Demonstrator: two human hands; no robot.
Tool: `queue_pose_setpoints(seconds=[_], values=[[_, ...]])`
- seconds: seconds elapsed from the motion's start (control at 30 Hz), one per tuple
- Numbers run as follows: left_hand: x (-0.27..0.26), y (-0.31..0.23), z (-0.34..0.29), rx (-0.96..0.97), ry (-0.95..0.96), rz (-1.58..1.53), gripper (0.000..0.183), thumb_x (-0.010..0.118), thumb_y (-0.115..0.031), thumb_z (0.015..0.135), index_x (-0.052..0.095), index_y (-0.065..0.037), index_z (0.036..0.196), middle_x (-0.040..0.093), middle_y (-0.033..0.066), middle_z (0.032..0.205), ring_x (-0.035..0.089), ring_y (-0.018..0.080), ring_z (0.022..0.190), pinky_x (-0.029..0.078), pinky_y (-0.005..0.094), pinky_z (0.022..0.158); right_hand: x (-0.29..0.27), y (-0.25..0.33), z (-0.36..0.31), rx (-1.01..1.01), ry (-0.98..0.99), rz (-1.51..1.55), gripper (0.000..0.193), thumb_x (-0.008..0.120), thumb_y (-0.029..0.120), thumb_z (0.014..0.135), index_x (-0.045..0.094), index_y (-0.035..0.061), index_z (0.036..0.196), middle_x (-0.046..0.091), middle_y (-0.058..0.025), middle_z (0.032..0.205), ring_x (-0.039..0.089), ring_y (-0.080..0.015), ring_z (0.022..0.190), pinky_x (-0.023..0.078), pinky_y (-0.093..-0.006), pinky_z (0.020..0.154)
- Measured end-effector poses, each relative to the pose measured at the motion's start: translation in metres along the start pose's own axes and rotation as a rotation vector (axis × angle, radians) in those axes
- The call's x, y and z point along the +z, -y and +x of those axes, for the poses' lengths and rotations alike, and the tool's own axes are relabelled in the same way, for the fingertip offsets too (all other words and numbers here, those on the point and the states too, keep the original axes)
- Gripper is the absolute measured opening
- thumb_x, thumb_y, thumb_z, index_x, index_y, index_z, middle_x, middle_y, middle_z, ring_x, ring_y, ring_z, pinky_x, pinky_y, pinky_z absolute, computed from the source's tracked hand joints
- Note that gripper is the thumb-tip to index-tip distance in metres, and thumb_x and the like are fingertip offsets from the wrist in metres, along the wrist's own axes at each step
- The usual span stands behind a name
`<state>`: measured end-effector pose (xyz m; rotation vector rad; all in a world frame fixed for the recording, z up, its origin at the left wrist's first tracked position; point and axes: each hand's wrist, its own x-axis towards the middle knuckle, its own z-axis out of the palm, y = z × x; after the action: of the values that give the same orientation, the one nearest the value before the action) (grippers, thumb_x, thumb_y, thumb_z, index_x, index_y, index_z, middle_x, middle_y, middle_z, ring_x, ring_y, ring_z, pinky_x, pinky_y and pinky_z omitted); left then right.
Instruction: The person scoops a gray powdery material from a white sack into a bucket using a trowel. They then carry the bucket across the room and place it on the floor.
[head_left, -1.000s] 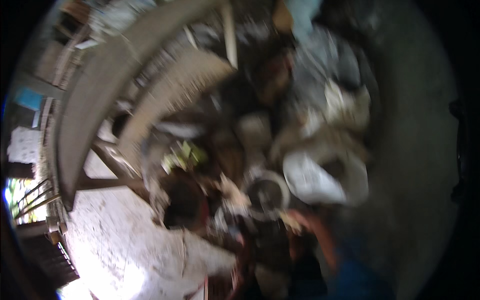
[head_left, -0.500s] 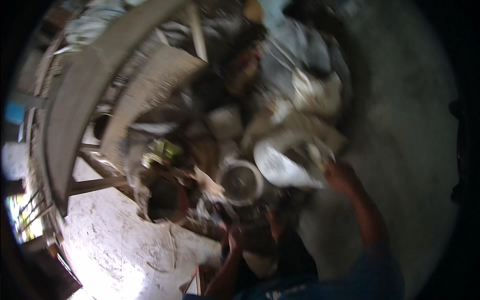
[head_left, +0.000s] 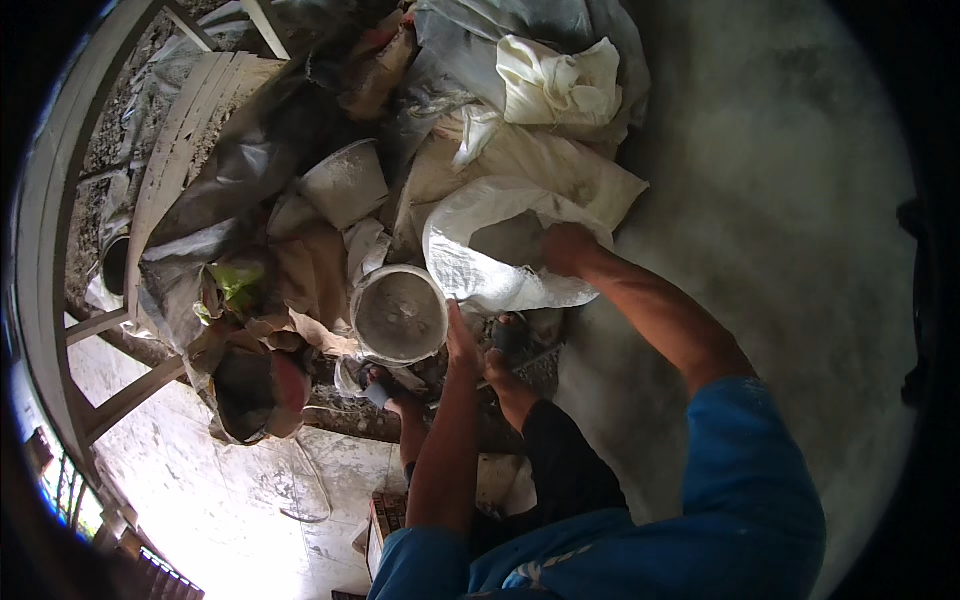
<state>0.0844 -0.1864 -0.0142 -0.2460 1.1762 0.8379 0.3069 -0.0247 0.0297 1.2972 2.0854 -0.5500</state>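
Arms (head_left: 660, 312) reach, right hand (head_left: 570, 250) at sack's (head_left: 458, 258) mouth, left hand (head_left: 459, 335) at bucket (head_left: 393, 357).

Single head-worn fisheye view from above, steeply downward, the hands (head_left: 462, 337) close below.

I see open room over the grey floor (head_left: 770, 190) along the frame's right side. Near the centre, the right hand (head_left: 568, 250) takes up part of the white sack's (head_left: 455, 250) mouth. The left hand (head_left: 460, 328) narrows the gap between sack and bucket (head_left: 400, 357). Plastic sheeting (head_left: 460, 55) crowds the top; wooden beams (head_left: 85, 120) bar the left.
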Motion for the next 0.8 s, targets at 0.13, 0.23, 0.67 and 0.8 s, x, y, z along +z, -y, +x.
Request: queue_pose_setpoints(seconds=[0.13,0.23,0.67,0.8], values=[[0.014,-0.001,0.024,-0.097,0.069,-0.047,0.096,0.036,-0.077,0.093,0.017,-0.013,0.161,0.018,0.0125,0.166,0.019,0.0379,0.152,0.019,0.0702,0.113,0.008,0.000,-0.005,-0.047,0.140,0.135,0.029,0.065,0.027,0.082,0.076,0.0035,0.094,0.074,-0.0202,0.095,0.072,-0.0386,0.092,0.056,-0.0487,0.081],[0.015,0.004,0.032,-0.095,0.100,-0.067,0.094,0.034,-0.077,0.093,0.019,-0.013,0.160,0.023,0.0129,0.164,0.024,0.0381,0.150,0.017,0.0696,0.114,0.008,0.005,-0.010,-0.119,0.154,0.257,0.033,0.063,0.033,0.083,0.075,0.0039,0.094,0.073,-0.0227,0.096,0.070,-0.0414,0.094,0.055,-0.0500,0.082],[0.018,0.000,0.025,-0.031,0.061,-0.161,0.073,0.037,-0.068,0.096,0.043,-0.014,0.146,0.050,0.0101,0.144,0.051,0.0317,0.128,0.041,0.0528,0.103,0.038,0.006,-0.034,-0.243,0.060,0.591,0.033,0.064,0.029,0.085,0.074,0.0053,0.106,0.072,-0.0225,0.099,0.070,-0.0396,0.096,0.053,-0.0461,0.083],[-0.005,-0.001,0.008,-0.011,-0.052,0.029,0.091,0.043,-0.073,0.094,0.025,-0.012,0.159,0.032,0.0126,0.160,0.038,0.0316,0.141,0.028,0.0537,0.114,0.033,0.000,-0.061,-0.161,-0.019,0.950,0.030,0.067,0.030,0.092,0.074,0.0057,0.108,0.074,-0.0170,0.096,0.072,-0.0279,0.092,0.053,-0.0409,0.079]])
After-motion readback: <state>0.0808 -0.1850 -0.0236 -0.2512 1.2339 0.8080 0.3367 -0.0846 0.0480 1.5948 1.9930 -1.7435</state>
